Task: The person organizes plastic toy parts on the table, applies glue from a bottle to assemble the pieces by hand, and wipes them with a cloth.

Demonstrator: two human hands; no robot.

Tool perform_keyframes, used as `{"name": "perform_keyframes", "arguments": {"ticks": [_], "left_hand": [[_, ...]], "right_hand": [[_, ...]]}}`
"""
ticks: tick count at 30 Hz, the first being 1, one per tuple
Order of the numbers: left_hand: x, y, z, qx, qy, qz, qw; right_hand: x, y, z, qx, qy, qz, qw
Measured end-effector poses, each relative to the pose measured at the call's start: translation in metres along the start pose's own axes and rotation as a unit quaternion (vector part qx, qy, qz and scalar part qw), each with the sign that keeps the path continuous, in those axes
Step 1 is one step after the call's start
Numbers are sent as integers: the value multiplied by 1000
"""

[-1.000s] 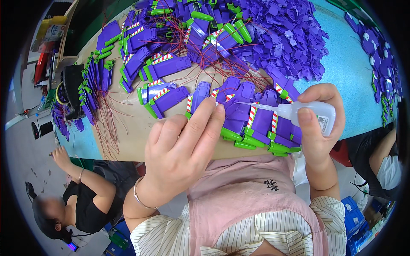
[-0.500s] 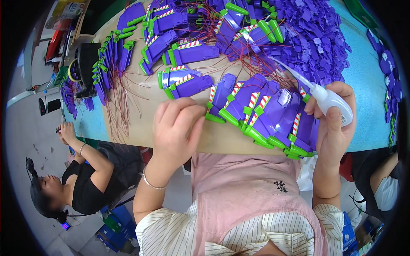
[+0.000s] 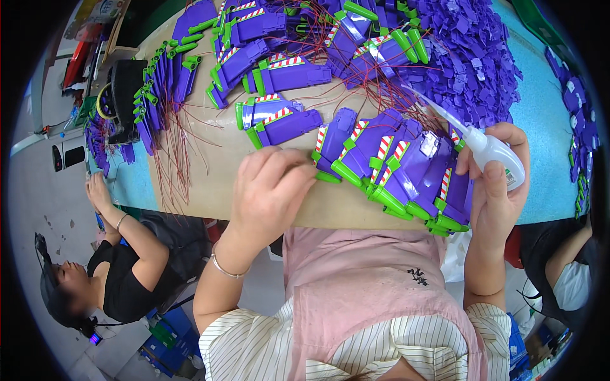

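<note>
My right hand point(image 3: 499, 206) is wrapped round a white squeeze bottle point(image 3: 494, 154) with a long thin nozzle, which points up and left over the purple parts. My left hand point(image 3: 270, 190) hovers above the near table, fingers curled in and drawn together. Its fingertips are beside the green tip of a purple wing-shaped part point(image 3: 335, 136); whether they touch it or hold anything is hidden. That part lies at the left end of an overlapping row of purple wings point(image 3: 410, 165) with green ends and red-and-white striped edges. Two more wings point(image 3: 286, 127) lie just beyond my left hand.
A large heap of small purple pieces point(image 3: 470, 60) fills the far right. Thin red wires point(image 3: 375, 86) tangle among wings at the back, and more trail from a wing stack point(image 3: 168, 82) at left. A tape roll point(image 3: 105, 101) is beside it. A co-worker point(image 3: 136, 254) sits at left.
My left hand has shifted slightly right, closer to the row's leftmost wing. My right hand keeps the bottle in almost the same place. The view has moved a little.
</note>
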State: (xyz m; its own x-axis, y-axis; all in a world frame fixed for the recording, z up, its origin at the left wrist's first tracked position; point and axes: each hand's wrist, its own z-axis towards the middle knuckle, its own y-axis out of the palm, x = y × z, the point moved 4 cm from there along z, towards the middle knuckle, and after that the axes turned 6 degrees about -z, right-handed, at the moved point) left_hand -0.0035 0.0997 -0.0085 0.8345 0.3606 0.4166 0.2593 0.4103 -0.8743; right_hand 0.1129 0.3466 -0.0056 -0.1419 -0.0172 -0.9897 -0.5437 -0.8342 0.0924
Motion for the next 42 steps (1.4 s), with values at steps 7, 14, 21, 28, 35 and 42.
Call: {"name": "perform_keyframes", "arguments": {"ticks": [7,14,21,28,35,42], "left_hand": [[-29,-1,7,85,-101,88,987],[-26,-4,12,61,-130,96,985],[20,-7,23,40,-52,-19,998],[25,-9,30,31,-32,-5,999],[27,-10,32,29,-26,-3,999],[28,-12,32,25,-24,4,999]], "right_hand": [[-4,-5,-4,13,21,-7,1000],[3,-10,-1,54,3,-60,997],[-6,3,4,35,50,-87,994],[-16,18,5,-20,42,-134,990],[-16,27,6,-75,21,-136,988],[-20,23,8,-61,11,-183,981]]}}
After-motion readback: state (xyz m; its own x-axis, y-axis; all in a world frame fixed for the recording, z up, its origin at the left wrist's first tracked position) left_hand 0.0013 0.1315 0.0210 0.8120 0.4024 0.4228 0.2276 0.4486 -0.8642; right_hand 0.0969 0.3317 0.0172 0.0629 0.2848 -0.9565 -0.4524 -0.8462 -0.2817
